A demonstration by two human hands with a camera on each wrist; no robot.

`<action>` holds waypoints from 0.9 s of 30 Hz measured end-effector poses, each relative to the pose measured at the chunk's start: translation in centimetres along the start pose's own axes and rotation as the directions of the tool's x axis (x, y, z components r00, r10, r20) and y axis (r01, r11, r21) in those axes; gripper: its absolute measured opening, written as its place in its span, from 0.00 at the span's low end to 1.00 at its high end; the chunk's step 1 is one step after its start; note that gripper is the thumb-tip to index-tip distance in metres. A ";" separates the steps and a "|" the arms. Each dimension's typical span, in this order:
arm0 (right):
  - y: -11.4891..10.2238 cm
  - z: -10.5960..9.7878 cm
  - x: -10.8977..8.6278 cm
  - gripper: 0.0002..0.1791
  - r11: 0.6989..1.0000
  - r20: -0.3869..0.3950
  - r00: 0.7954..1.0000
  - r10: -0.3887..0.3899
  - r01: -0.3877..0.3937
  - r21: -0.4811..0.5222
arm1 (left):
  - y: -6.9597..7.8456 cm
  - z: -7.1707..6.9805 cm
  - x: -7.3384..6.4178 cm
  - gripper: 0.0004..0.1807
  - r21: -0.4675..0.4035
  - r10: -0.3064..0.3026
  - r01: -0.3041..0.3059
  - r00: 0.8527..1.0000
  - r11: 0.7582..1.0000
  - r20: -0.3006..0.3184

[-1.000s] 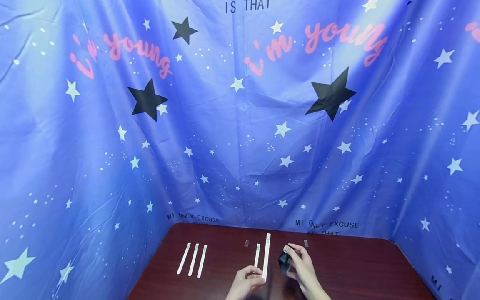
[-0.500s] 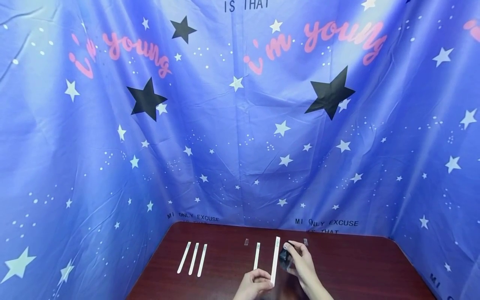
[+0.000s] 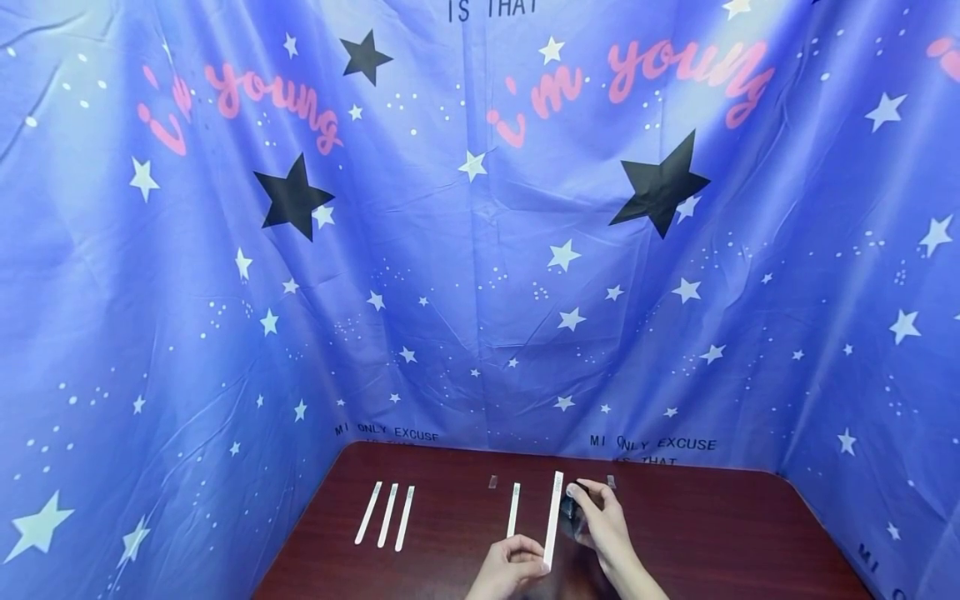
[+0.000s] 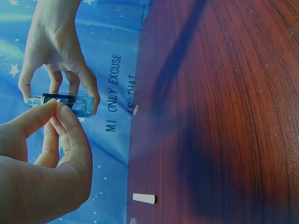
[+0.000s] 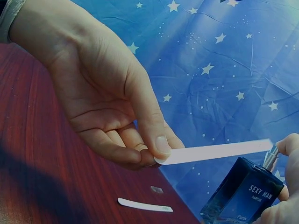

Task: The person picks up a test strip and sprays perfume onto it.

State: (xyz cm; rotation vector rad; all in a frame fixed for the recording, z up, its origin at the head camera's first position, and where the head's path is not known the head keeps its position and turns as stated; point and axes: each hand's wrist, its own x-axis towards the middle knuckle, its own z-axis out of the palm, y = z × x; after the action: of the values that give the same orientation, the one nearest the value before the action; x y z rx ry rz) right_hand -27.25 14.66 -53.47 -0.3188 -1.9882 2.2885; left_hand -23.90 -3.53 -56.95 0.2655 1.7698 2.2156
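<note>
In the head view my left hand (image 3: 510, 568) pinches a white perfume test strip (image 3: 554, 521) by its lower end, the strip standing nearly upright. Close on its right, my right hand (image 3: 609, 533) grips a dark blue glass perfume bottle (image 3: 570, 515). The right wrist view shows the label "SEXY MAN" on the bottle (image 5: 245, 196), and a fingertip on its silver spray nozzle (image 5: 271, 158). There, the free end of the strip (image 5: 215, 151) appears right by the nozzle; whether they touch I cannot tell. The bottle is held above the table.
Three white strips lie side by side at the left, the middle one (image 3: 387, 517) among them. Another strip (image 3: 513, 510) lies behind my left hand. Small clear pieces (image 3: 492, 482) lie toward the back of the dark red table (image 3: 712, 533). A blue starry curtain (image 3: 480, 333) surrounds it.
My left hand has moved right with the test strip, bringing it beside the perfume bottle. The right hand has hardly moved.
</note>
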 end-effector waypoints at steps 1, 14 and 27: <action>0.0 0.0 0.0 0.28 1.000 0.002 1.000 0.000 0.000 0.001 | 0.0 0.0 0.0 0.22 0.003 0.000 0.000 1.000 1.000 0.000; -0.1 -0.1 -0.1 0.27 1.000 -0.014 1.000 -0.025 0.026 0.016 | -0.3 0.0 0.0 0.21 0.006 0.004 -0.005 1.000 1.000 0.026; -0.3 -0.4 -0.2 0.21 0.998 -0.052 0.998 -0.038 0.040 0.040 | -0.2 0.2 -0.1 0.21 0.022 0.000 0.000 1.000 1.000 0.025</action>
State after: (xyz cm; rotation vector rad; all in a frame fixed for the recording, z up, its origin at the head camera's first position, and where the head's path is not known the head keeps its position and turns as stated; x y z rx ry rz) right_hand -26.95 15.04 -53.17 -0.3297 -1.9034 2.2706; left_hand -23.73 -3.35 -57.07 0.2969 1.7820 2.1842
